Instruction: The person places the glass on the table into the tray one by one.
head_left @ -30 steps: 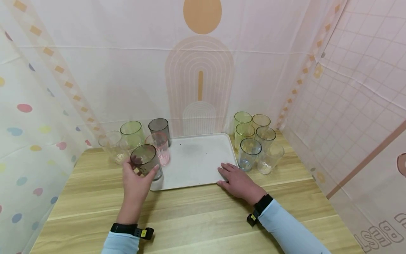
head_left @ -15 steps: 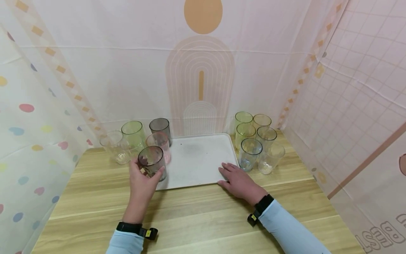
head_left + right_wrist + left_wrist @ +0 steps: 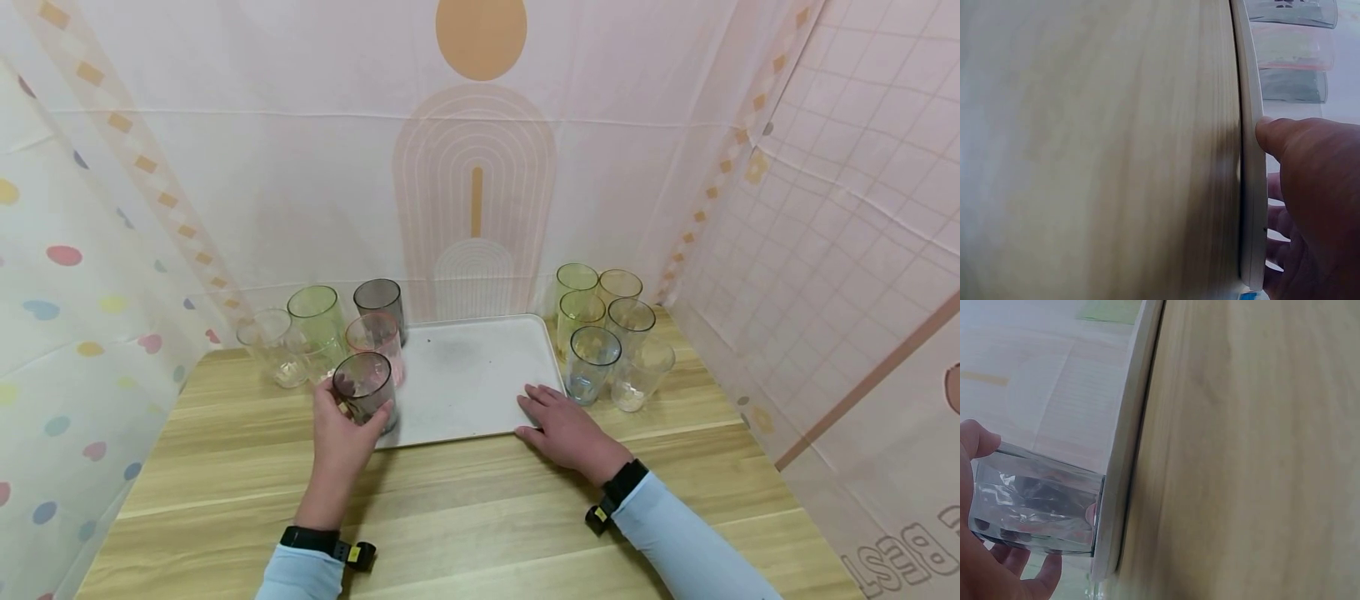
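Observation:
My left hand [image 3: 339, 454] grips a grey-tinted drinking glass [image 3: 366, 387], thumb on its right side and fingers round the left. It stands upright at the front left corner of a white tray [image 3: 465, 387]. In the left wrist view the base of the glass [image 3: 1038, 503] is right at the tray surface by the rim. Just behind it are a pink glass [image 3: 375, 335] and a dark grey glass [image 3: 378, 302]. My right hand [image 3: 567, 436] rests flat over the tray's front right corner, thumb [image 3: 1272, 132] against the front rim in the right wrist view.
On the wooden table [image 3: 457, 517], a green glass [image 3: 315, 312] and a clear glass [image 3: 273, 346] stand left of the tray. Right of it is a cluster of several glasses, among them a blue glass [image 3: 591, 367] and a clear glass [image 3: 641, 375]. Patterned cloth [image 3: 315, 183] hangs behind.
My left hand has moved the grey glass rightward and slightly down, onto the tray's front left corner. The right hand has stayed in place.

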The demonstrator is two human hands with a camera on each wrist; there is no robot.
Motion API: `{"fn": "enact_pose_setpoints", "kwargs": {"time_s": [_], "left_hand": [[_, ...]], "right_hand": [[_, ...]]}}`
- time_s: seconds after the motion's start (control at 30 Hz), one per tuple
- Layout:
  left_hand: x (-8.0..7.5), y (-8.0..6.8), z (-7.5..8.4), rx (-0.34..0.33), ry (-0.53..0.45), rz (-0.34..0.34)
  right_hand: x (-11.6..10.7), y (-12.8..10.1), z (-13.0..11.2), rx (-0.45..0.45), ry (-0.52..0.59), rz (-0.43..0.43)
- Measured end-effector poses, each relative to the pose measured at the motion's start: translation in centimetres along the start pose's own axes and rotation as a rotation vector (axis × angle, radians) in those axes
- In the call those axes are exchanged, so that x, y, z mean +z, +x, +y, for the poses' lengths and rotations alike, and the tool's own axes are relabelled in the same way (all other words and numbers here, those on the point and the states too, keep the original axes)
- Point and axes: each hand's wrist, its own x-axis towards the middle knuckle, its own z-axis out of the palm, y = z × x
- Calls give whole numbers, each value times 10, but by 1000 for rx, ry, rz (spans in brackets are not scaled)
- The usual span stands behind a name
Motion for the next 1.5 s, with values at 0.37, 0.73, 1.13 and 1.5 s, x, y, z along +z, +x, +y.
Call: {"fn": "enact_pose_setpoints", "kwargs": {"time_s": [0.37, 0.73, 1.13, 1.5], "left_hand": [[0, -2, -1, 7, 13, 4], [-32, 18, -25, 159, 356, -264], [-38, 29, -36, 201, 660, -536], [-35, 29, -29, 187, 678, -557]], "right_hand": [[2, 0, 2, 6, 2, -2], [1, 1, 1, -8, 3, 1], [-1, 0, 2, 3, -2, -11], [2, 0, 4, 1, 7, -6]]}}
